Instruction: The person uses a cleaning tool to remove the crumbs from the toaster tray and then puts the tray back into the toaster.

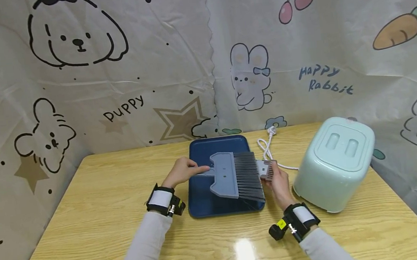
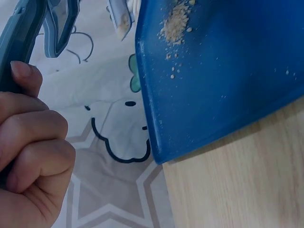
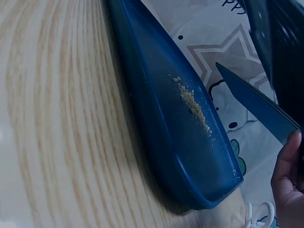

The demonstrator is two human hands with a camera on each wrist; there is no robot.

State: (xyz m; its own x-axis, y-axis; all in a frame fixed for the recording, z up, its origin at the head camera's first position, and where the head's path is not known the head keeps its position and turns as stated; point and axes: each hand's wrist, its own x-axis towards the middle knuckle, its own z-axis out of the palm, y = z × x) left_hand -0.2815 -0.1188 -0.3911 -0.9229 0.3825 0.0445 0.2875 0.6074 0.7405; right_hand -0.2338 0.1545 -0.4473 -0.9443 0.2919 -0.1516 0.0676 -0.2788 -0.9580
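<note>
Blue-grey plastic brush handle (image 2: 18,45) is gripped by curled left hand (image 1: 183,171), toothed grey piece (image 1: 264,169) pinched by right hand (image 1: 280,184), presumably leaving dark bristles (image 1: 248,176) free.

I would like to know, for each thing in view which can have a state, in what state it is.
Brush: held above the tray by the left hand.
Dustpan: held by the right hand, partly hidden behind the brush.
Tray: lying flat on the table, crumbs inside.
Crumbs: loose heap, some scattered.
Mint-green box: upright, top closed.
Power plug: not plugged in, cord loosely looped.
</note>
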